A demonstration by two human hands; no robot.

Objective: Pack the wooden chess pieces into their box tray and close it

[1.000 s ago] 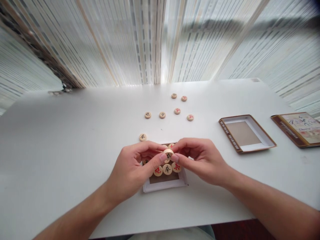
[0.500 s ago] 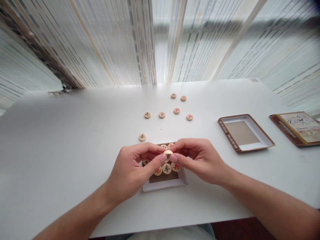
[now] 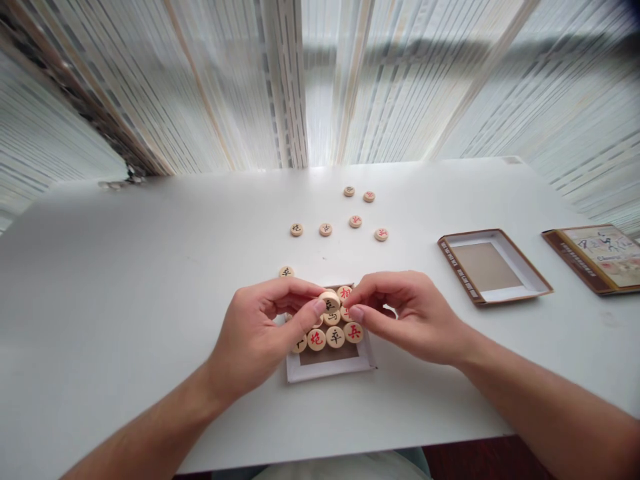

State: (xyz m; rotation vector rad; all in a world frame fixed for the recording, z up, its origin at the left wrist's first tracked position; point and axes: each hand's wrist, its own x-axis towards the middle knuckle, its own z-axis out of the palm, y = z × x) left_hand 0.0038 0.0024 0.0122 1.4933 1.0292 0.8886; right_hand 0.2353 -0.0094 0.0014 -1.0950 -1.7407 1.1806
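A small white-rimmed tray (image 3: pixel 330 367) lies near the table's front edge with several round wooden chess pieces (image 3: pixel 335 336) in it, marked in red or black. My left hand (image 3: pixel 260 333) pinches one wooden piece (image 3: pixel 329 298) between thumb and forefinger, just above the tray's far part. My right hand (image 3: pixel 407 313) hovers beside it to the right, thumb and forefinger curled close together; nothing shows between them. Both hands cover part of the tray.
Several loose chess pieces (image 3: pixel 355 221) lie on the white table (image 3: pixel 125 280) beyond the tray, one (image 3: pixel 286 271) close to my left hand. An empty brown-edged box half (image 3: pixel 493 267) and its printed lid (image 3: pixel 600 257) sit at the right. Striped curtains hang behind.
The piece, earlier held between both hands, is now in my left hand alone and a little further left. My right hand has let go and drawn slightly away.
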